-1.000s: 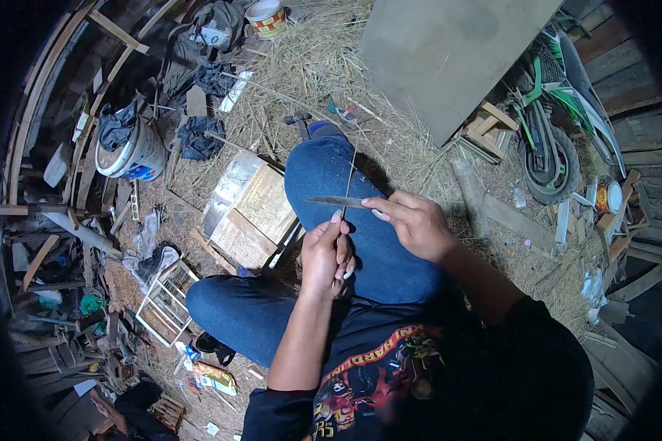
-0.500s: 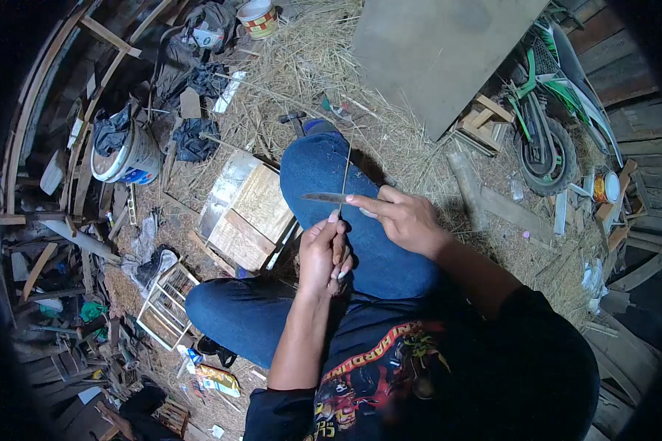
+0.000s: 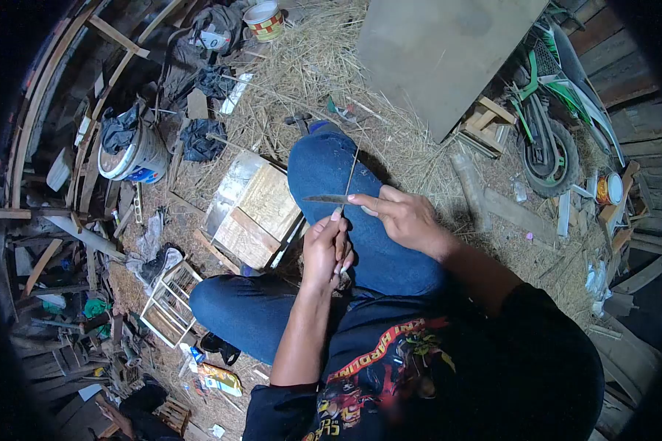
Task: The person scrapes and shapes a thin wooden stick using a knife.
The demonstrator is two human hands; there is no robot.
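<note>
My right hand (image 3: 408,219) is closed on a knife, its index finger stretched along the back of the blade (image 3: 324,198). The blade points left and lies across a thin stick (image 3: 353,167), touching it just above my left hand (image 3: 324,250). Closed fingers of my left hand pinch the stick near its lower end, the thumb close beneath the blade. From there the stick slants up and slightly right over my jeans-covered knee (image 3: 320,158). The knife's handle is hidden inside my right hand.
A wooden box (image 3: 261,209) stands left of my knee, a small slatted cage (image 3: 171,305) beyond it. A white bucket (image 3: 136,158) sits further left. A large board (image 3: 441,59) leans at upper right, near a green and white motorbike (image 3: 548,140). Straw (image 3: 316,55) covers the floor.
The view has shifted slightly. Both hands keep nearly the same pose, with the blade still against the stick and a little flatter over it.
</note>
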